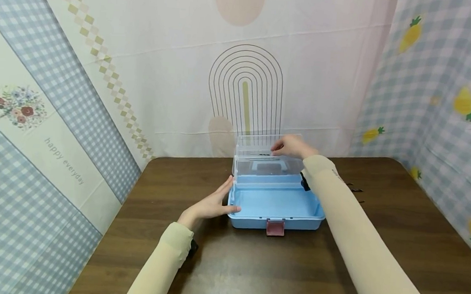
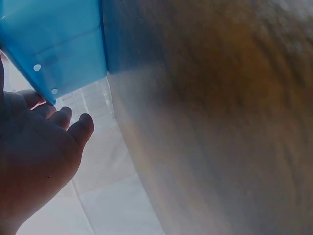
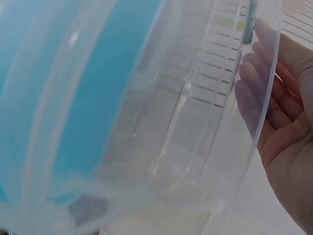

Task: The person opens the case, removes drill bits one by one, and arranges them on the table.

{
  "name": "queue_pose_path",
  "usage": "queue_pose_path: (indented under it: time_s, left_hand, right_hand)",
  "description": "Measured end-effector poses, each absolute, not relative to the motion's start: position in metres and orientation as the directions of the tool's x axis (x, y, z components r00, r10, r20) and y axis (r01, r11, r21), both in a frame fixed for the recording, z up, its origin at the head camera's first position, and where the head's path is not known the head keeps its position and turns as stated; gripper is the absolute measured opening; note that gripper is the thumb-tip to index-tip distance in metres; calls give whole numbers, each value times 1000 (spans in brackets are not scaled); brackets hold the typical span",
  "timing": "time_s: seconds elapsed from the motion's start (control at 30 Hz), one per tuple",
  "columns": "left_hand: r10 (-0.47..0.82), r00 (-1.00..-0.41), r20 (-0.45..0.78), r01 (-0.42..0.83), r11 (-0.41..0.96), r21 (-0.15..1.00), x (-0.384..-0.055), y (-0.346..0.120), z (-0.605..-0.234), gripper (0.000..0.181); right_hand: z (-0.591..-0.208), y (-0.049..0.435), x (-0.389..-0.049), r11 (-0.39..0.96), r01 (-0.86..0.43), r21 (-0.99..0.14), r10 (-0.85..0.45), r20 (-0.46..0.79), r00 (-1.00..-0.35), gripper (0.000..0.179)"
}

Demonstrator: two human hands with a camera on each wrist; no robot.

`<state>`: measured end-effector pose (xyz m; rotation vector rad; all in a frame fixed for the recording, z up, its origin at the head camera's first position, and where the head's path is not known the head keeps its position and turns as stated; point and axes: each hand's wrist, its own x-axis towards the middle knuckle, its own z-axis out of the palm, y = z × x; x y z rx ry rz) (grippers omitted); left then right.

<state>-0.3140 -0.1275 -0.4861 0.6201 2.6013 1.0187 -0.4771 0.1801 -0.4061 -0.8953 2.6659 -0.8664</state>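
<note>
A light-blue plastic toolbox [image 1: 275, 225] with a pink latch [image 1: 275, 227] stands open on the table, its clear tray [image 1: 268, 167] raised at the back. My left hand [image 1: 211, 203] steadies the toolbox's left side with extended fingers, thumb over the front rim. In the left wrist view its fingertips meet the edge of the blue wall [image 2: 63, 49]. Above the clear tray, my right hand [image 1: 294, 147] pinches a thin dark drill bit [image 1: 263, 155] between thumb and forefinger. Clear plastic [image 3: 195, 147] overlaps the right fingers in the right wrist view.
Several dark drill bits [image 1: 355, 189] lie on the brown wooden table [image 1: 251, 271] right of the toolbox, partly behind the right sleeve [image 1: 349, 228]. A patterned cloth [image 1: 182, 88] hangs behind the table, with checked cloth [image 1: 447, 111] along the right.
</note>
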Motion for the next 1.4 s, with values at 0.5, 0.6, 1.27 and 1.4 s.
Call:
queue_pose_path:
  time_s: [0.5,0.6,1.27,1.4]
  left_hand:
    - [470,-877,-95,278,660,698,-315,-128,-483,102]
    - [471,-877,-92,279,658,700,-316,-129,-485,102]
    - [481,-872,-94,284,652,704,-311,-128,-485,102]
    - [478,-873,-95,281,653,703,-312,-128,-487,102]
  right_hand:
    - [-405,169,-483,664,-524,-533,-607,24,-794,17]
    - [-406,168,-482,675,-522,-521,-597,31,-802,15]
    - [-417,177,-480,597,-559,-575,-621,111,-776,11]
    - [-420,174,-482,626,-538,-564,-597,98,-797,13]
